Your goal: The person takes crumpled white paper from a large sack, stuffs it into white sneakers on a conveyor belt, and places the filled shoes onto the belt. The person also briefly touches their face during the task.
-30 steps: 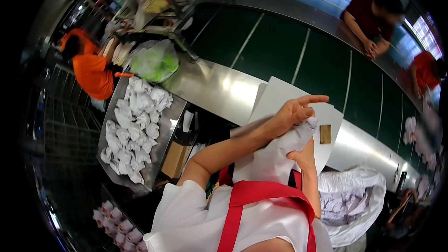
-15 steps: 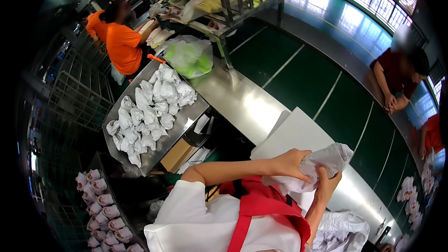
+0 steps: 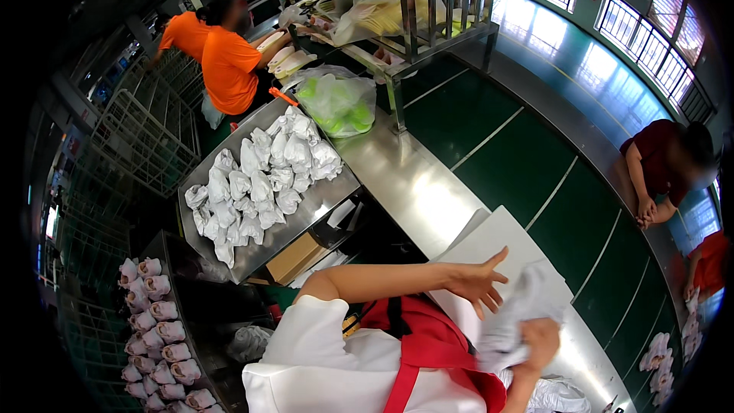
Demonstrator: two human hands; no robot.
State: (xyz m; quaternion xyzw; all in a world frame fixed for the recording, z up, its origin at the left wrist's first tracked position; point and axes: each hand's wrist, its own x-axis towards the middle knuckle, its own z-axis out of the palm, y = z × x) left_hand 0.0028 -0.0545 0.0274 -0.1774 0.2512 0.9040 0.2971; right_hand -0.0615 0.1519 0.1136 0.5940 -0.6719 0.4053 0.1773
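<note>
White paper (image 3: pixel 529 302), surface blurred, right hand (image 3: pixel 541 342) gripping it

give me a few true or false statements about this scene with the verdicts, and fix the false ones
1. The right hand holds a white crumpled bundle. True.
2. The left hand is clenched into a fist. False: it is open, with the fingers spread.
3. White wrapped bundles lie piled on the metal tray. True.
4. The clear plastic bag near the tray shows red contents. False: they are bright green.
5. The person in dark red has both hands raised overhead. False: the hands are together, low in front.
6. The green surface has pale lines across it. True.
</note>
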